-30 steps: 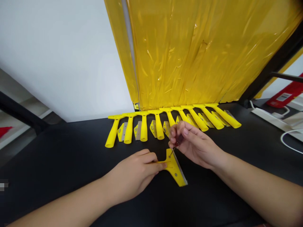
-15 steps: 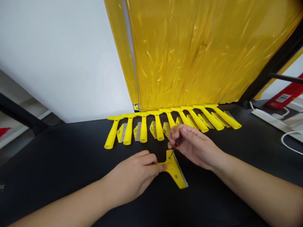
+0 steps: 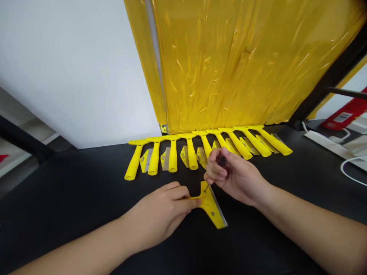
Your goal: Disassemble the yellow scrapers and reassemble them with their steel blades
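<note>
we look down on a black tabletop (image 3: 57, 229), with our forearms coming in from the near edge. nearest us, our left hand (image 3: 156, 215) is closed around the short stem of a yellow plastic scraper head (image 3: 210, 205), fingers curled over it, apparently to pin the piece flat and keep it from turning. the scraper head lies just right of centre, its steel blade (image 3: 219, 214) angled toward the near right. our right hand (image 3: 233, 178) is closed in a fingertip pinch on a small screwdriver (image 3: 222, 161), whose dark handle is mostly hidden by the fingers. its thin shaft slants down to the top of the scraper head, the tip meeting it near the upper end, a hold that seems to favour fine control. farther off, yellow scraper handles (image 3: 172, 154) lie in a fanned row along the far edge, with loose bladed heads (image 3: 145, 160) between them, spaced so each piece stays separate and easy to reach. behind them rises a panel covered in yellow tape (image 3: 229, 65), beside a white wall (image 3: 71, 68). at the far right sit a white power strip (image 3: 329, 146), a white cable (image 3: 351, 167) and a red box (image 3: 345, 116).
</note>
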A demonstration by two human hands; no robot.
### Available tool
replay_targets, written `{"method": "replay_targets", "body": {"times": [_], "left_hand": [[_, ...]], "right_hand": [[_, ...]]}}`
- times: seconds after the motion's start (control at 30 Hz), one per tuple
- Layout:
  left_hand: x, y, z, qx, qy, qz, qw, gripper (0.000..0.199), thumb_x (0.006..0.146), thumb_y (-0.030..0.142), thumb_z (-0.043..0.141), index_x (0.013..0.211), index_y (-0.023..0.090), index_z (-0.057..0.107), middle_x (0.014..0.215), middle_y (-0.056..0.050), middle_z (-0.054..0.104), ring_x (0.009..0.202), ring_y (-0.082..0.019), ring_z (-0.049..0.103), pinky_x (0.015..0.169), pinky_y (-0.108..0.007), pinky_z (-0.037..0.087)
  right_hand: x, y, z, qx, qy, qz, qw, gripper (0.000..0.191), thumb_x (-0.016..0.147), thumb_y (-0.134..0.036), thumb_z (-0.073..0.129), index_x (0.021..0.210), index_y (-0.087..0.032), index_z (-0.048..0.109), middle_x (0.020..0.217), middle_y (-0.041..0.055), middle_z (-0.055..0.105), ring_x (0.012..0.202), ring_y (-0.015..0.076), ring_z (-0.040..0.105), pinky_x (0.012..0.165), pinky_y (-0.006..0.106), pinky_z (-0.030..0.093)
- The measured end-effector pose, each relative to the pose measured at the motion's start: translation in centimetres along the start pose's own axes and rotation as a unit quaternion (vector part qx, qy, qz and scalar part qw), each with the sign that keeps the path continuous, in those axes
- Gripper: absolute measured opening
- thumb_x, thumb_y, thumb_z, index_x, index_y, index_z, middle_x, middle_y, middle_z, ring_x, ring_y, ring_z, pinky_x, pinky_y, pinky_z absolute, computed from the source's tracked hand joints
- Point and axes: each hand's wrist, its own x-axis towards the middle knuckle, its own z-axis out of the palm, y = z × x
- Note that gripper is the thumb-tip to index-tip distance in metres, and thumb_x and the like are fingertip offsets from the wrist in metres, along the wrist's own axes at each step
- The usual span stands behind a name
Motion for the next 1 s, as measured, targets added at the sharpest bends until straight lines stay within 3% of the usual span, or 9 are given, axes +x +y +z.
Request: {"method": "replay_targets", "body": {"times": [0.1, 0.27, 0.37, 0.47, 0.57, 0.67, 0.8, 0.87, 1.0], "left_hand": [[0.02, -0.04, 0.01, -0.004, -0.008, -0.004, 1.0, 0.038, 0.109, 0.02, 0.044, 0.138, 0.028, 0.066, 0.097, -0.005, 0.064, 0.09, -0.02, 0.057, 0.079, -0.031, 0.053], [-0.04, -0.12, 0.08, -0.007, -0.012, -0.005, 1.0, 0.038, 0.109, 0.021, 0.043, 0.139, 0.028, 0.065, 0.098, -0.005, 0.064, 0.09, -0.02, 0.056, 0.079, -0.032, 0.052], [-0.11, -0.1, 0.11, -0.009, -0.011, -0.006, 1.0, 0.038, 0.109, 0.021, 0.043, 0.139, 0.028, 0.066, 0.1, -0.005, 0.064, 0.091, -0.021, 0.056, 0.08, -0.032, 0.053], [-0.12, -0.08, 0.18, -0.009, -0.011, -0.008, 1.0, 0.038, 0.109, 0.021, 0.044, 0.139, 0.028, 0.066, 0.101, -0.005, 0.065, 0.092, -0.021, 0.056, 0.081, -0.032, 0.053], [-0.04, -0.12, 0.24, -0.009, -0.01, -0.008, 1.0, 0.038, 0.109, 0.021, 0.044, 0.138, 0.028, 0.066, 0.101, -0.005, 0.065, 0.092, -0.02, 0.056, 0.081, -0.033, 0.053], [0.04, -0.16, 0.24, -0.01, -0.009, -0.005, 1.0, 0.038, 0.109, 0.021, 0.043, 0.138, 0.028, 0.066, 0.1, -0.005, 0.064, 0.091, -0.02, 0.056, 0.08, -0.033, 0.053], [0.04, -0.13, 0.19, -0.011, -0.007, -0.006, 1.0, 0.038, 0.109, 0.021, 0.043, 0.137, 0.028, 0.067, 0.099, -0.005, 0.065, 0.091, -0.02, 0.056, 0.08, -0.032, 0.053], [0.03, -0.11, 0.2, -0.012, -0.007, -0.005, 1.0, 0.038, 0.109, 0.021, 0.043, 0.137, 0.028, 0.067, 0.1, -0.005, 0.065, 0.091, -0.02, 0.056, 0.08, -0.032, 0.053], [0.03, -0.11, 0.24, -0.012, -0.005, -0.005, 1.0, 0.038, 0.109, 0.021, 0.043, 0.138, 0.027, 0.066, 0.1, -0.005, 0.065, 0.091, -0.02, 0.056, 0.081, -0.033, 0.053]], "right_hand": [[-0.1, 0.07, 0.07, 0.034, 0.003, -0.006, 0.999, 0.019, 0.099, -0.046, 0.068, 0.098, -0.028, 0.061, 0.066, -0.0068, 0.037, 0.059, 0.0126, 0.034, 0.07, 0.029, 0.046], [-0.06, -0.07, -0.01, -0.022, -0.001, -0.028, 0.999, 0.027, 0.098, -0.044, 0.069, 0.083, -0.022, 0.065, 0.089, 0.0017, 0.055, 0.082, 0.0162, 0.053, 0.079, 0.032, 0.05], [-0.11, -0.11, 0.06, -0.009, -0.01, -0.003, 1.0, 0.033, 0.103, -0.05, 0.059, 0.087, -0.023, 0.067, 0.069, -0.003, 0.044, 0.064, 0.0139, 0.043, 0.074, 0.033, 0.049], [-0.24, -0.04, 0.27, 0.028, -0.003, 0.001, 1.0, 0.023, 0.101, -0.05, 0.064, 0.098, -0.028, 0.062, 0.063, -0.0074, 0.034, 0.057, 0.0128, 0.031, 0.068, 0.029, 0.045], [-0.19, 0.01, 0.25, 0.024, 0.009, -0.015, 1.0, 0.021, 0.095, -0.041, 0.075, 0.092, -0.026, 0.061, 0.077, -0.0038, 0.048, 0.067, 0.0128, 0.044, 0.071, 0.028, 0.046], [-0.01, -0.05, -0.03, 0.002, 0.007, -0.018, 1.0, 0.029, 0.097, -0.044, 0.071, 0.082, -0.02, 0.064, 0.09, 0.0013, 0.056, 0.081, 0.0152, 0.054, 0.077, 0.031, 0.049], [-0.05, -0.13, -0.05, 0.055, -0.01, 0.014, 0.998, 0.031, 0.104, -0.047, 0.059, 0.09, -0.021, 0.068, 0.063, -0.0058, 0.04, 0.059, 0.0106, 0.037, 0.072, 0.027, 0.046], [-0.19, -0.12, 0.14, 0.075, -0.008, 0.013, 0.997, 0.024, 0.103, -0.046, 0.062, 0.097, -0.024, 0.066, 0.062, -0.0072, 0.037, 0.057, 0.0103, 0.033, 0.069, 0.025, 0.044], [-0.27, -0.1, 0.22, 0.039, 0.003, -0.016, 0.999, 0.02, 0.097, -0.039, 0.073, 0.09, -0.022, 0.065, 0.084, -0.0011, 0.054, 0.075, 0.0133, 0.05, 0.074, 0.028, 0.047]]}}
